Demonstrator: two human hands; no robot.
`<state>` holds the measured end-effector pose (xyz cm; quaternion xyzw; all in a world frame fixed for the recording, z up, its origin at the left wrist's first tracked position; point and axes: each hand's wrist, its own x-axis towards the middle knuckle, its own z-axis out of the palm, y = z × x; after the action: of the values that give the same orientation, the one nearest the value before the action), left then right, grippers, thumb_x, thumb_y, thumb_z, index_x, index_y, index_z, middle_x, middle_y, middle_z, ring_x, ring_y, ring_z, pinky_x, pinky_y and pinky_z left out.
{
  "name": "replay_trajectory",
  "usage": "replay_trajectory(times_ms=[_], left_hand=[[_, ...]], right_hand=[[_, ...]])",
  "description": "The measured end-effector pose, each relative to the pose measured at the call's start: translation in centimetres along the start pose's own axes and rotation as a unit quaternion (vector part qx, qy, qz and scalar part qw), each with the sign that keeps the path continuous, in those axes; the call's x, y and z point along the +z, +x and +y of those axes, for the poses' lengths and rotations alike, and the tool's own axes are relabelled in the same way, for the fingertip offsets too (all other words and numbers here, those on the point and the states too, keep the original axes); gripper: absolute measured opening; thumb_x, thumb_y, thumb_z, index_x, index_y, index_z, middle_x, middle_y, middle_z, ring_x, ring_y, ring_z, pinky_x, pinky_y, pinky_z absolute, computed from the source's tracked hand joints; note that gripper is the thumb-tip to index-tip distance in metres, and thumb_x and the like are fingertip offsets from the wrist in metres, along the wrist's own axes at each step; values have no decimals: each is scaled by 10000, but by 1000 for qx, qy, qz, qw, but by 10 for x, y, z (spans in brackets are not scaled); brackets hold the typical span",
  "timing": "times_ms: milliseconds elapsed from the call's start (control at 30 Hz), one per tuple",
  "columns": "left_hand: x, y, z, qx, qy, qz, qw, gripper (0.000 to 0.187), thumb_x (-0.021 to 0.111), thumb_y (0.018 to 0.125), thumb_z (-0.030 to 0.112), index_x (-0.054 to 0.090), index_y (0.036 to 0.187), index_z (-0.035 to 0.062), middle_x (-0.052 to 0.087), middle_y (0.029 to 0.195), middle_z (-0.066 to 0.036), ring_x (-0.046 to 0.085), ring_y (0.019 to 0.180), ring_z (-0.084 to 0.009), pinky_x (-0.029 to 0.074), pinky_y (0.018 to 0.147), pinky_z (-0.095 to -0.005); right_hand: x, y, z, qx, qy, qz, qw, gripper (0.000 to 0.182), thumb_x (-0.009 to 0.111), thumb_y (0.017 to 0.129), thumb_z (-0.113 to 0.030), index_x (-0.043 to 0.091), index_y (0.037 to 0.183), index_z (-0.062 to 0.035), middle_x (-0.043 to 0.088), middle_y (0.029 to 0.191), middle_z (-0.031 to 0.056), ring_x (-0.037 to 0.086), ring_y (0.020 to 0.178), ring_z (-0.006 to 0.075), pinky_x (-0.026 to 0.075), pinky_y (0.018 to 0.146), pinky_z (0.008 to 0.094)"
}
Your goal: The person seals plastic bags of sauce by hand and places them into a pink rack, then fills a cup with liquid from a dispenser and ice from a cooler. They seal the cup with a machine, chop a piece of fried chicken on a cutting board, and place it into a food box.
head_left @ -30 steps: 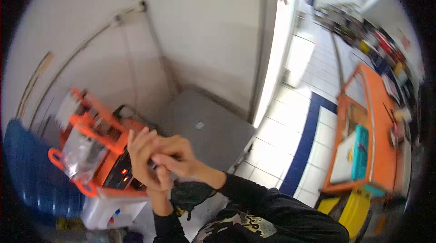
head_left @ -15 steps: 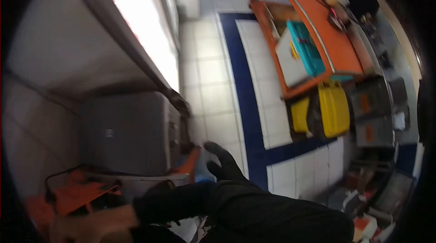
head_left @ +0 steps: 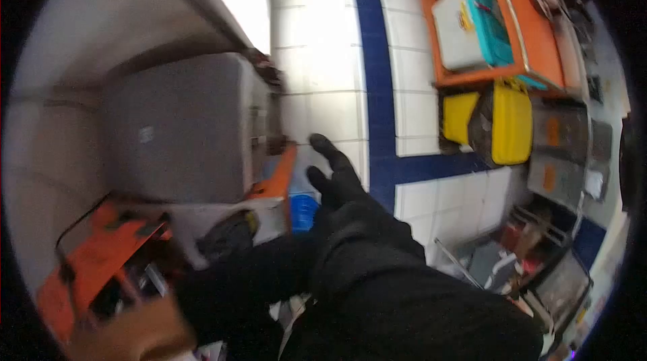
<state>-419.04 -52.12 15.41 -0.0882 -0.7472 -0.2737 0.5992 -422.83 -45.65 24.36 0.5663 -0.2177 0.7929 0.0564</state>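
My left hand (head_left: 135, 334) is at the lower left, beside an orange unit (head_left: 87, 260) with dark openings. Motion blur smears its fingers, so neither their pose nor anything held can be made out. A black sleeve (head_left: 236, 283) runs from it towards the middle. Dark clothing (head_left: 418, 300) fills the lower middle and right, with two dark shoes (head_left: 323, 145) beyond it on the tiles. I cannot see my right hand. A big grey boxy case (head_left: 182, 132) stands above the orange unit, and a blue round object (head_left: 303, 213) lies near the shoes.
White floor tiles (head_left: 320, 71) carry a dark blue stripe (head_left: 381, 98). At the right are an orange bench (head_left: 532, 24), a white box with a teal lid (head_left: 465, 27), a yellow bin (head_left: 510, 125) and grey containers (head_left: 556, 135). Clutter (head_left: 532, 239) lies at the lower right.
The view has shifted, so the case, bench and bin appear higher in the picture. My left hand stays at the lower left, still blurred. More of the orange unit and blue object shows.
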Motion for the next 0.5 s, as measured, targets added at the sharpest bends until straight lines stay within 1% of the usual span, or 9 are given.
replay_trajectory(times_ms=[167,200,233,267,300,367,433,467,500], left_hand=[[-33,19,13,-61,-86,68,992,517,437,916,412,368,1290,61,379,1321,-161,353,1232,-307,259,1040,-428],[-44,15,16,-80,-111,62,989,522,434,919,411,360,1301,63,370,1337,-162,345,1247,-308,251,1049,-429],[-53,1,18,-109,-129,41,985,527,432,921,411,352,1311,65,362,1354,-162,337,1262,-309,244,1057,-430],[-61,-11,21,-143,-129,19,981,533,430,924,411,344,1322,67,354,1370,-163,329,1277,-309,237,1066,-430],[-71,-24,21,-150,-101,-23,983,472,439,931,364,380,1284,57,397,1325,-162,381,1234,-297,303,1031,-427],[-101,-71,38,-387,-96,-1,917,431,469,927,323,421,1240,31,444,1275,-158,457,1152,-279,368,985,-409],[-108,-101,11,-571,-216,144,779,410,494,920,291,444,1210,5,471,1237,-164,505,1079,-274,404,948,-398],[-114,-115,3,-561,-203,176,783,410,494,920,291,444,1210,5,471,1237,-164,505,1079,-274,404,948,-398],[-119,-126,-5,-615,-251,245,706,336,484,921,272,459,1159,36,484,1196,-141,512,1051,-262,404,943,-396]], right_hand=[[-8,4,10,122,-46,-82,988,246,530,877,-253,677,769,-87,620,691,84,585,643,197,470,634,313],[1,1,25,35,-118,7,992,227,563,853,-208,654,717,-51,629,693,89,588,630,212,471,633,339],[-4,3,8,111,-109,-2,988,212,611,813,-177,620,668,-22,630,678,103,591,620,238,466,645,362],[-4,4,11,50,-129,49,989,214,612,801,-143,590,629,-18,612,647,112,584,625,257,456,632,379],[-7,5,18,15,-107,46,993,252,596,784,-105,494,559,-52,500,538,54,488,506,173,402,517,317],[8,9,5,23,-34,74,996,389,496,873,-60,406,495,-71,442,462,17,417,413,143,384,470,306],[8,33,29,-43,-19,90,995,489,388,966,-148,372,482,-74,414,439,5,385,401,108,339,438,254],[15,47,28,-26,-37,81,996,503,369,977,-178,374,485,-76,416,442,6,384,405,103,329,436,248],[22,68,25,-11,-59,74,995,518,350,989,-207,376,488,-77,418,445,7,383,408,98,319,434,242]])
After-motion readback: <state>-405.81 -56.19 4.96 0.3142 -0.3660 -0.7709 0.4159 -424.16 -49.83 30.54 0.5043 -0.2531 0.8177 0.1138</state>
